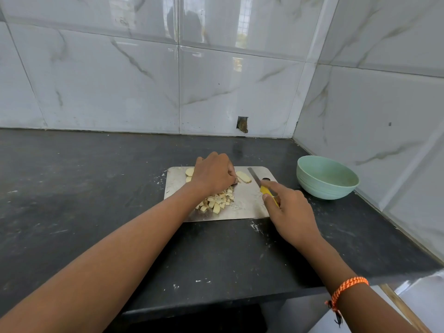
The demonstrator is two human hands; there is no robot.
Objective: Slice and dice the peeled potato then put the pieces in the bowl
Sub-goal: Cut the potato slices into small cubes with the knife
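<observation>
Head view: dark countertop (pixel 96 179) (marble-tiled corner (pixel 298 97))

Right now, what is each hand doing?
Left hand: fingers curled down at the potato slices; the grip itself is hidden.
Right hand: holding the yellow-handled knife.

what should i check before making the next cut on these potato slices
1. Knife held firmly: ok, right hand grips the yellow handle.
2. Blade clear of fingers: ok, it lies apart from the left hand.
3. Slice steadied: cannot tell, the left hand's fingertips are curled out of sight beside it.
4. Diced pile out of the blade's way: ok, it sits nearer the front edge of the cutting board.
5. Bowl ready: ok, upright beside the board, with no pieces showing inside.
</observation>
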